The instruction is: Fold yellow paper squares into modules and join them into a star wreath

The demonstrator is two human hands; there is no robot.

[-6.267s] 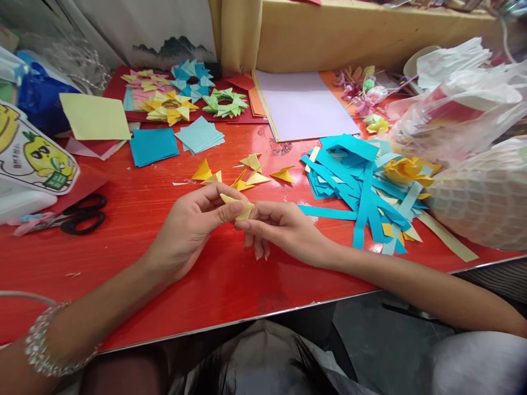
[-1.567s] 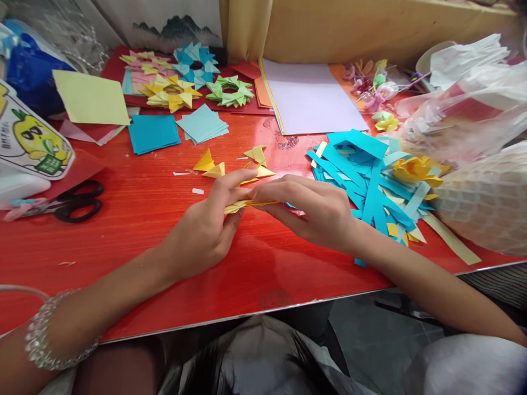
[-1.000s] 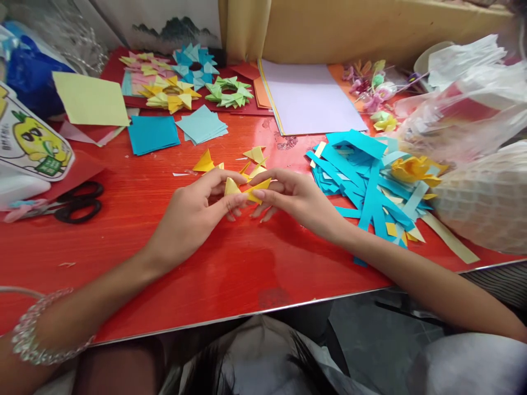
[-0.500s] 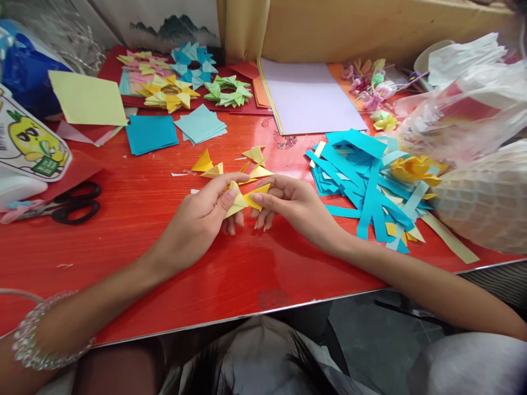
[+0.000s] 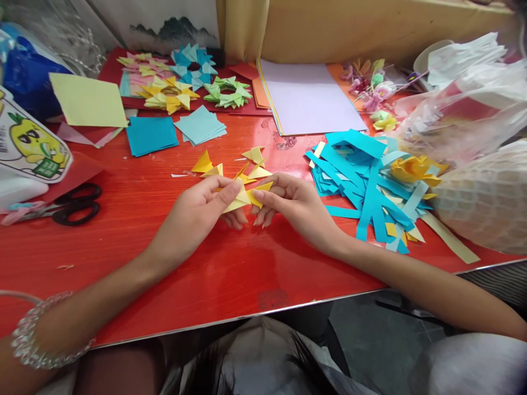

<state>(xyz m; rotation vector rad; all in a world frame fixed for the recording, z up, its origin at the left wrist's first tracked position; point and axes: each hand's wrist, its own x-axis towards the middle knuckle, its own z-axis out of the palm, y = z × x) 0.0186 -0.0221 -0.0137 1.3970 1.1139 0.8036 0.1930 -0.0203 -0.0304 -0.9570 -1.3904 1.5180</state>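
Observation:
Between thumb and fingers, my left hand (image 5: 203, 206) pinches a pale yellow folded paper piece (image 5: 237, 203). My right hand (image 5: 290, 200) grips a deeper yellow folded paper piece (image 5: 261, 196) the same way. The two pieces meet between my hands, above the red table (image 5: 230, 280); how far one sits inside the other I cannot tell. Just behind my fingers lie several loose folded pieces, among them a golden yellow one (image 5: 202, 162) and a pale one (image 5: 252, 153). My fingers hide part of both held pieces.
Blue paper strips (image 5: 366, 186) are heaped on the right, beside a net-covered bulge (image 5: 481, 200). Black-handled scissors (image 5: 78, 206) lie left. Farther back are blue squares (image 5: 151, 135), light blue squares (image 5: 201, 125), finished paper rings (image 5: 228, 92) and lilac sheets (image 5: 308, 99).
My left thumb has shifted slightly right and up along the pale piece, covering its top point. My right hand has barely moved, and both pieces are still held together.

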